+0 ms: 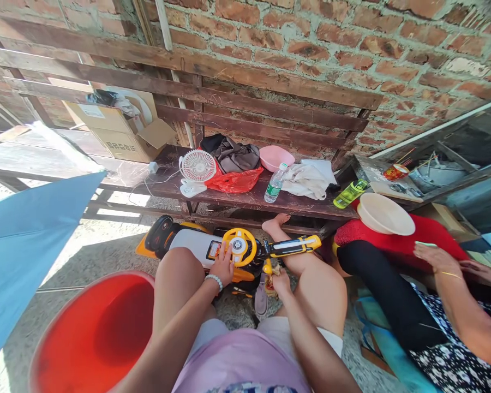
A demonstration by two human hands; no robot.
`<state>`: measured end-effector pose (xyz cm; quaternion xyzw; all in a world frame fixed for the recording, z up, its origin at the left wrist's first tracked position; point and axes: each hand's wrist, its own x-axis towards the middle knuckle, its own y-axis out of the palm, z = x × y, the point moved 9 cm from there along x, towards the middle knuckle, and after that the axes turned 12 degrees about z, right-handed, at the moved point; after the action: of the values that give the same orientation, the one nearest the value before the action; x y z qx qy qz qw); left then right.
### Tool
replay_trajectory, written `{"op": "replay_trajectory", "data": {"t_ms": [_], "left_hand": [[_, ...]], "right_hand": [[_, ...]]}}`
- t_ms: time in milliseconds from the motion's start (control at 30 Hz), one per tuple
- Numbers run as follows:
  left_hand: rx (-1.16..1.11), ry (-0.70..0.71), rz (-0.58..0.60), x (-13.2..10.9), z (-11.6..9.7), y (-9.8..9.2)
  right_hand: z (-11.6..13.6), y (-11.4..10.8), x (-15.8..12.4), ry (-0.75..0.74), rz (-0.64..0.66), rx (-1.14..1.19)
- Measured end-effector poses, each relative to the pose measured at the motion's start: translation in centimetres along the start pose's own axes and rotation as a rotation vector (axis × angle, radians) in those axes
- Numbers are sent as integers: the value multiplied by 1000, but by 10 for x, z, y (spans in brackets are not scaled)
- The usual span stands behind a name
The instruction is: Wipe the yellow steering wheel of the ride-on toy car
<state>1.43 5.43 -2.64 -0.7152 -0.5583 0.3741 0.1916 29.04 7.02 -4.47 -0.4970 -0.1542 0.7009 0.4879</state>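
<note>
A yellow and white ride-on toy excavator (188, 243) stands between my knees. Its yellow steering wheel (252, 248) faces up, and a digger arm (294, 245) extends to the right. My left hand (223, 268) lies with fingers stretched out at the wheel's left edge, over the toy's body. Beside the toy's right side, below the digger arm, my right hand (281, 282) is closed near a small yellow knob (267, 266). Something brownish shows at those fingers, too small to identify.
A wooden bench (163, 183) holds a white fan (197, 166), a water bottle (275, 183) and a cardboard box (114, 131). A red tub (94, 333) stands at left, below a blue umbrella (36, 234). On the right, another person's hand (437, 259) is near a cream basin (387, 214).
</note>
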Motion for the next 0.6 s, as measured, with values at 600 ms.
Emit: {"op": "replay_trajectory", "data": {"t_ms": [600], "left_hand": [[53,7,8,-2,-6,0]], "right_hand": [[81,81,-5,-793,-172,-792]]}}
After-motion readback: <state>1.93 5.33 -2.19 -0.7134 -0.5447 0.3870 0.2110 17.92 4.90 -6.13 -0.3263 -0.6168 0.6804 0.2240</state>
